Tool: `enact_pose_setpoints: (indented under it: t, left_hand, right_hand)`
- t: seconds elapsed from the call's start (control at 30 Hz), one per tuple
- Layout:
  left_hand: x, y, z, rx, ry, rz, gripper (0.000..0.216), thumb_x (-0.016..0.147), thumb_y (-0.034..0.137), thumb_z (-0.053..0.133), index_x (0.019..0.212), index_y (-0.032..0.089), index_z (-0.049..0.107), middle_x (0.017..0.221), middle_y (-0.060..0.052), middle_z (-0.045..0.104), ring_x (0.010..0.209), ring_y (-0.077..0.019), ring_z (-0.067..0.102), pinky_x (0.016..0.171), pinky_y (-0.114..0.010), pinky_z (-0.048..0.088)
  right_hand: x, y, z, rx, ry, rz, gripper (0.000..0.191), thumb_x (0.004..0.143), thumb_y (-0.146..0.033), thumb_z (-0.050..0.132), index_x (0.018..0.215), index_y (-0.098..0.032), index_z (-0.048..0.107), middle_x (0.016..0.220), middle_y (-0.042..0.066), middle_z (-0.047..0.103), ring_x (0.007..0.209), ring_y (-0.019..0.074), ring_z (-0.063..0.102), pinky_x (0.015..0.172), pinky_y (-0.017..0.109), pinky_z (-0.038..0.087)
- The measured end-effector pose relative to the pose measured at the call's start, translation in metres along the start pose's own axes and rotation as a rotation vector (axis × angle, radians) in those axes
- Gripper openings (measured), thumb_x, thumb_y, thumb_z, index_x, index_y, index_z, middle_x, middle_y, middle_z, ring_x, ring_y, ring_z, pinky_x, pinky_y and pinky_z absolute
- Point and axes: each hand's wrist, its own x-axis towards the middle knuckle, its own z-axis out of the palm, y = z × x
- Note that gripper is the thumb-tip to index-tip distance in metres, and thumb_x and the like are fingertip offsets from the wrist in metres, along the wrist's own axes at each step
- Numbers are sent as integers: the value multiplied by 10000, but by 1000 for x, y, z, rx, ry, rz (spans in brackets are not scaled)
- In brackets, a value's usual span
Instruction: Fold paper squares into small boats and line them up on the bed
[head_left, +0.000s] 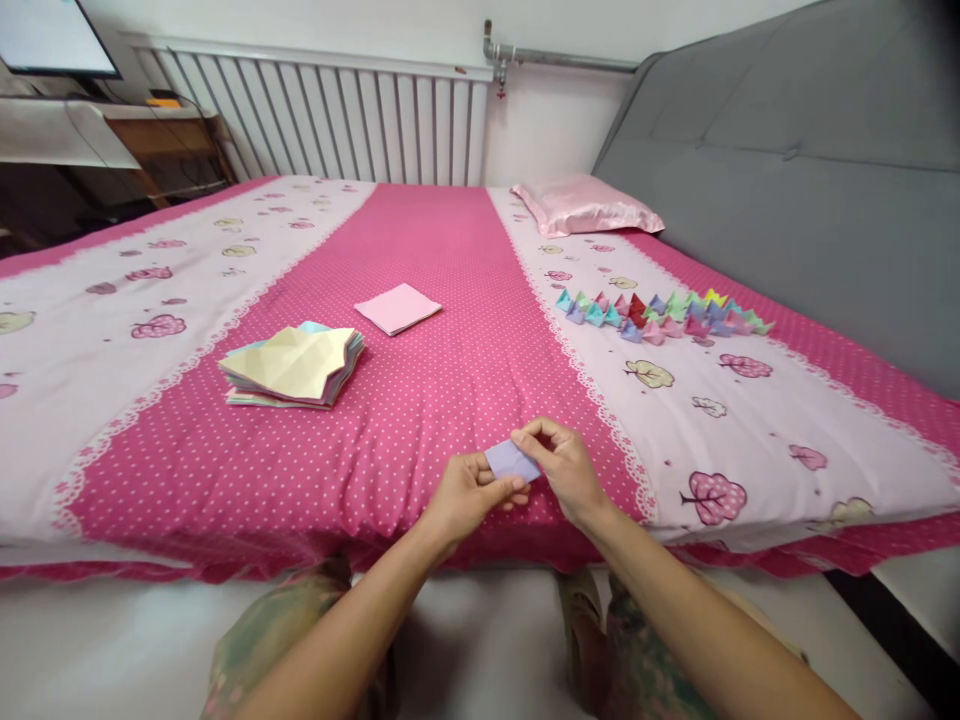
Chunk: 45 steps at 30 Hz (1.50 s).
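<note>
A small folded lilac paper (510, 461) is pinched between both hands just above the near edge of the bed. My left hand (469, 497) grips its lower left side, fingers curled under it. My right hand (564, 465) pinches its upper right edge with thumb and fingers pressed together. A stack of creased coloured paper sheets (295, 366) with a yellow one on top lies to the left on the pink dotted bedspread (420, 400). A flat pink square sheet (397, 307) rests beyond it.
Several small folded paper figures (660, 315) in many colours sit in rows on the right of the bed. A pink satin pillow (585, 207) lies by the grey headboard (795, 190). A white radiator (330, 115) and a desk (150, 140) stand behind.
</note>
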Motion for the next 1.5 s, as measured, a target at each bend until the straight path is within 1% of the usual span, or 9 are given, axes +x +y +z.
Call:
enact_pose_setpoints:
  t: [0.17, 0.27, 0.43, 0.67, 0.73, 0.83, 0.93, 1.23, 1.5]
  left_hand:
    - [-1, 2, 1, 22, -4, 34, 285, 596, 313, 728, 771, 97, 667, 624, -58, 680, 544, -116, 612, 548, -210, 452]
    - [-1, 1, 0, 33, -10, 40, 288, 605, 320, 722, 778, 96, 668, 636, -63, 685, 555, -119, 619, 557, -211, 458]
    - [0, -1, 0, -19, 13, 11, 320, 583, 324, 738, 798, 101, 657, 677, -68, 693, 582, -125, 635, 552, -203, 464]
    - [-1, -1, 1, -79, -6, -62, 333, 579, 264, 753, 847, 92, 658, 716, -86, 702, 633, -124, 652, 571, -177, 474]
    - [-1, -1, 0, -99, 35, -50, 314, 598, 253, 742, 854, 92, 659, 728, -86, 704, 629, -114, 649, 576, -171, 477]
    - [0, 0, -1, -141, 98, -10, 315, 614, 243, 733, 882, 96, 658, 757, -85, 706, 639, -106, 649, 601, -169, 484]
    - [0, 2, -2, -164, 116, 12, 309, 606, 247, 739, 867, 99, 664, 749, -83, 705, 641, -109, 650, 594, -167, 484]
    - [-1, -1, 3, -106, 102, 7, 297, 579, 286, 747, 796, 104, 659, 699, -53, 692, 613, -109, 636, 576, -186, 476]
    - [-2, -3, 4, -58, 71, -14, 317, 583, 329, 739, 779, 94, 655, 688, -70, 686, 604, -122, 629, 573, -212, 468]
  right_hand:
    - [1, -2, 3, 128, 13, 116, 243, 686, -340, 647, 581, -166, 513, 555, -46, 474, 495, 82, 404, 471, 210, 321]
    - [2, -4, 4, 157, 11, 143, 248, 668, -343, 659, 572, -166, 514, 548, -50, 474, 492, 82, 402, 476, 211, 320]
    - [3, -1, 3, 101, 6, 103, 235, 683, -358, 648, 601, -166, 542, 568, -39, 499, 516, 91, 424, 495, 216, 338]
    - [4, 3, -1, 32, 29, 53, 238, 703, -370, 638, 618, -165, 554, 578, -32, 512, 522, 92, 439, 495, 214, 349]
    - [5, 1, -1, 44, -8, 61, 226, 719, -382, 622, 664, -166, 580, 609, -22, 545, 544, 99, 471, 516, 217, 373]
    - [5, -3, 1, 72, -112, 81, 232, 729, -399, 609, 759, -169, 619, 696, 5, 613, 631, 126, 543, 597, 242, 429]
    - [4, -3, 1, 57, -186, 80, 255, 709, -404, 628, 787, -162, 639, 733, 24, 644, 667, 144, 572, 637, 266, 450]
    - [0, -3, 2, 1, -155, 64, 224, 728, -381, 617, 708, -159, 642, 670, 4, 616, 603, 125, 536, 577, 244, 425]
    - [0, -6, 2, 45, -119, 97, 259, 747, -392, 594, 650, -153, 625, 586, -15, 572, 523, 98, 477, 511, 221, 371]
